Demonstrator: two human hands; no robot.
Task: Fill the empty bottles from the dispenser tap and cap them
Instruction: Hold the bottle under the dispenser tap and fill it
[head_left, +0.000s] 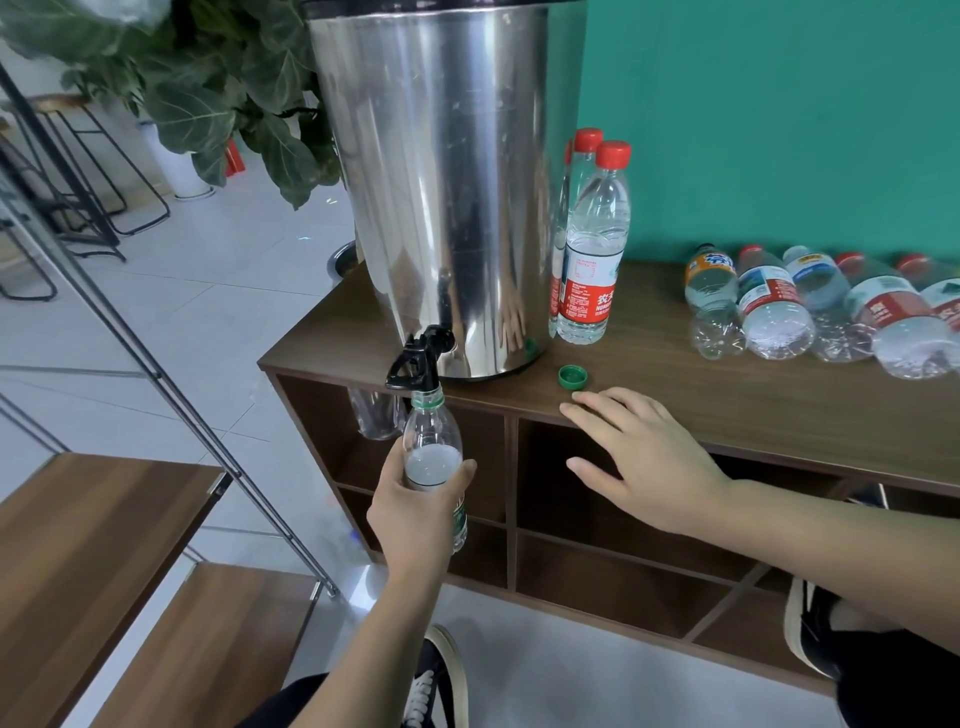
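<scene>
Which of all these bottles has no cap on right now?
The bottle the left hand grips under the tap. Its neck is open; its green cap lies on the cabinet top. The others I can see wear caps.

The upright bottle with the red cap, standing beside the steel dispenser, bears a red-and-white label showing the Chinese characters "农夫" in white and, below them, Latin letters beginning "NONG". The smaller print on that label is too fine to read. Labels on the lying bottles are too blurred to read.
</scene>
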